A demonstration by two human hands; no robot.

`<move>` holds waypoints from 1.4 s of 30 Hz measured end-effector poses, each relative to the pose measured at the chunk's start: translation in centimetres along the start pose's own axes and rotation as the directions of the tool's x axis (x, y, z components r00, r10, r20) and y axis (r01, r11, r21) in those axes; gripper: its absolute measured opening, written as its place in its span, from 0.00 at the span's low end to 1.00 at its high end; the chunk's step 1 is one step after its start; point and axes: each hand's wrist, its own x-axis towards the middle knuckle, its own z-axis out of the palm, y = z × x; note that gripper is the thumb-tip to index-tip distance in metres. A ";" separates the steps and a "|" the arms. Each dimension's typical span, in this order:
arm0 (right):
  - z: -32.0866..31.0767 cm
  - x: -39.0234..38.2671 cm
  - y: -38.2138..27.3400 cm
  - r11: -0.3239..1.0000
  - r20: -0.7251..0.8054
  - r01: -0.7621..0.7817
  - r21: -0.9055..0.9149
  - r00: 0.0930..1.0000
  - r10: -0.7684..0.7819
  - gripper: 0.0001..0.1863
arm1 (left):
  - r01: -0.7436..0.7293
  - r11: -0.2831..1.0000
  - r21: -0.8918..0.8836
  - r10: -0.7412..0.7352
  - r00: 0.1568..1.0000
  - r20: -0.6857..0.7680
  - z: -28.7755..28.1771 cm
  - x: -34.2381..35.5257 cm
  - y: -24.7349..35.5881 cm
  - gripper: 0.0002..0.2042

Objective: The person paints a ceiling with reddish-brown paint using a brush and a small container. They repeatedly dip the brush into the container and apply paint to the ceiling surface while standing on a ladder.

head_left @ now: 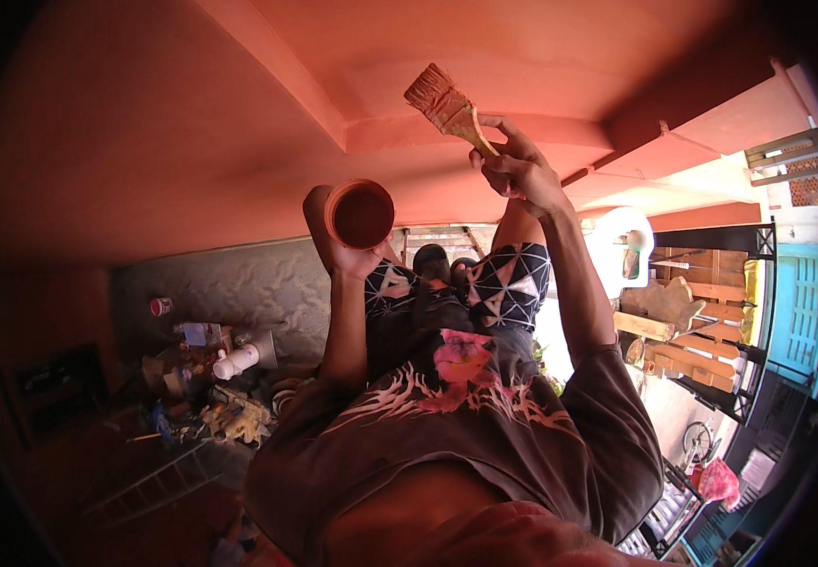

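Observation:
My left hand [357,259] is closed around a round, terracotta-coloured paint pot [331,217], its mouth toward me and its inside dark. Little of those fingers shows behind the pot. To the right and farther up, my right hand [527,175] grips the pale handle of a flat paintbrush [449,106]. Reddish-brown paint coats its bristles and ferrule, and the bristles point up and left. A broad orange-red painted surface [192,142] spreads behind both hands, with a raised beam-like edge near the brush. Whether the bristles touch it I cannot tell.
At the lower left, a ladder [159,484] lies near a pile of clutter with a white container [236,361] and a small red-and-white bucket [161,306]. Wooden planks [711,293], a turquoise shutter [796,307] and a bicycle wheel [697,440] are at the right.

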 end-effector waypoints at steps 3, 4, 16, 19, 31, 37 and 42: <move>1.9 4.4 4.1 0.990 -0.104 0.032 -0.137 0.993 -0.047 0.21 | -0.031 0.998 -0.047 0.032 0.999 0.016 1.6 -1.6 0.9 0.36; 2.8 5.7 5.4 0.984 -0.118 0.015 -0.177 0.992 -0.036 0.20 | -0.022 0.999 -0.046 0.023 0.999 0.033 2.0 -2.1 1.4 0.37; 4.8 10.8 6.8 0.988 -0.233 0.109 -0.113 0.963 -0.133 0.23 | -0.087 0.996 -0.009 0.088 0.996 0.020 1.2 -5.9 3.2 0.34; 0.5 8.2 4.8 0.962 -0.348 0.137 -0.235 0.913 -0.215 0.22 | -0.045 0.996 -0.082 0.049 0.997 0.052 0.7 -5.0 2.9 0.36; -4.8 5.5 3.9 0.914 -0.792 0.251 -0.319 0.459 -0.402 0.16 | -0.010 0.999 0.035 0.009 0.999 0.041 2.2 -2.2 3.0 0.31; 7.7 13.6 10.6 0.655 -0.421 0.261 -0.709 0.588 -0.690 0.19 | -0.049 0.998 0.040 0.049 0.999 0.022 2.7 -3.4 3.3 0.31; 8.8 13.4 8.9 0.862 -0.284 0.202 -0.465 0.888 -0.361 0.21 | -0.057 0.995 0.077 0.056 0.998 0.011 3.4 -4.2 3.7 0.31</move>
